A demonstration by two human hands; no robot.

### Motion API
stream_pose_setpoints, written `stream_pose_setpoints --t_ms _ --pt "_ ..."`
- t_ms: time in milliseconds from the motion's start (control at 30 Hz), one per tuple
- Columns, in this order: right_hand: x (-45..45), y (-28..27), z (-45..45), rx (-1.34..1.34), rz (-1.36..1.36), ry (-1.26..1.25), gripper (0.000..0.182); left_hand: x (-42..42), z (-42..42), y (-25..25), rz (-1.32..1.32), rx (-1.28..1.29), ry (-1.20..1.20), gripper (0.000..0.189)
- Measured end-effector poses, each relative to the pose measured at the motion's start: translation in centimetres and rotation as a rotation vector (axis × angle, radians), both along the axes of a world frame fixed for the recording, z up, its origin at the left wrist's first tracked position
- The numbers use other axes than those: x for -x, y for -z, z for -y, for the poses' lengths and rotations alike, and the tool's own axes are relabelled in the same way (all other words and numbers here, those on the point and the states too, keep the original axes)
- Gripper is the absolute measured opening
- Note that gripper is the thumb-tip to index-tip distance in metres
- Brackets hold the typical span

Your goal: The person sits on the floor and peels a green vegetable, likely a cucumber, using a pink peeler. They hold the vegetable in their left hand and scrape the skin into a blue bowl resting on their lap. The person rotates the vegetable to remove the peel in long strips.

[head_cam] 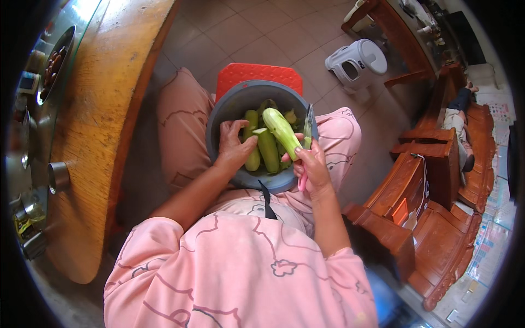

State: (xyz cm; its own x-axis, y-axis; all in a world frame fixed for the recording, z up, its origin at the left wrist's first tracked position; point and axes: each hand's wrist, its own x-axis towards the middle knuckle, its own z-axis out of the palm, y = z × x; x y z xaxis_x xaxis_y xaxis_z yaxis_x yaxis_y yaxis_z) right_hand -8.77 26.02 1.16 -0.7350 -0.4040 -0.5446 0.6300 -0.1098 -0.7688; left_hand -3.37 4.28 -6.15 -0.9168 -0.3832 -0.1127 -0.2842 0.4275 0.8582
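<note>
A grey bucket (213,119) stands between my knees, holding several green squashes, likely zucchini, and green scraps. My right hand (316,170) is over its right side. It grips a pale, peeled squash (281,129) with the thumb on its lower end. The same hand also holds a knife (308,123), blade pointing up and away, pink handle showing below the fingers. My left hand (233,145) hangs over the left side of the bucket, fingers apart and holding nothing. Its fingertips are close to an unpeeled squash (251,123) and a cut squash (267,151); whether they touch is unclear.
Behind the bucket is a red plastic stool (259,76). A wooden table (94,106) runs along my left, bearing a metal cup (58,177) and dishes. Ahead right stands a grey-white plastic stool (357,63). Carved wooden seating (443,250) lines the right, where a person (457,123) lies.
</note>
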Motion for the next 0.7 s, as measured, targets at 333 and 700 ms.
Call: stream_pose_setpoints --t_ms 333,700 --pt "-3.0 1.4 1.4 0.099 -0.016 -0.112 0.045 0.6 -0.9 -5.8 0.045 -1.414 -0.080 0.035" --pt "-1.3 3.4 1.0 -0.493 -0.403 -0.149 0.027 -0.2 1.7 1.0 0.164 -0.492 -0.113 0.069"
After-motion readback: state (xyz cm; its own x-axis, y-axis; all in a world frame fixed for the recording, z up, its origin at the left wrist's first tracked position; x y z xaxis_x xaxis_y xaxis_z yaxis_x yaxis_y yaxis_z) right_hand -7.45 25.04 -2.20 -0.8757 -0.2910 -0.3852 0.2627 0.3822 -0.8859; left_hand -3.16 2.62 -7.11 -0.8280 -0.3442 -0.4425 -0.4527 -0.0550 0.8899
